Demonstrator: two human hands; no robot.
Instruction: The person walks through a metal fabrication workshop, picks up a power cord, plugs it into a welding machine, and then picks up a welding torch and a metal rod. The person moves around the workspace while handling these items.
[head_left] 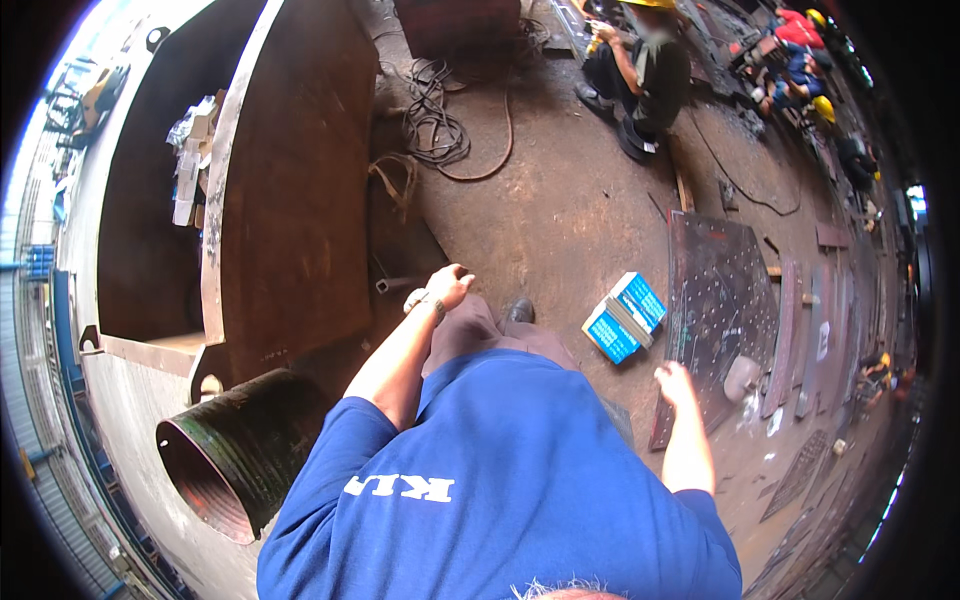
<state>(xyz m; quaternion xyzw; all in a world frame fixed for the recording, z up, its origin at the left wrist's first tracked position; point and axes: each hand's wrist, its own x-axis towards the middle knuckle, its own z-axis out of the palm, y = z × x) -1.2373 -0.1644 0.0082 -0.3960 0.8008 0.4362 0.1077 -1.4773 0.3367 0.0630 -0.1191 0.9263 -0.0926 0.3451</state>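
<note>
Blue boxes [611, 336] sit on the floor [550, 225] at 11 o'clock from my right hand [673, 380], def the nearer one, long axis roughly 1-to-7. Both it and my left hand [450, 287] look loosely curled; can't tell if they're gripping anything.

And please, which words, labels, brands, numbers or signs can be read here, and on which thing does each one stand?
I don't copy wording or brands, only where they stand:
Blue shirt: large white letters, partly lost in a fold.
Blue package: pale print, mostly too small.
Brown strip: white mark, too blurred to read.
</note>
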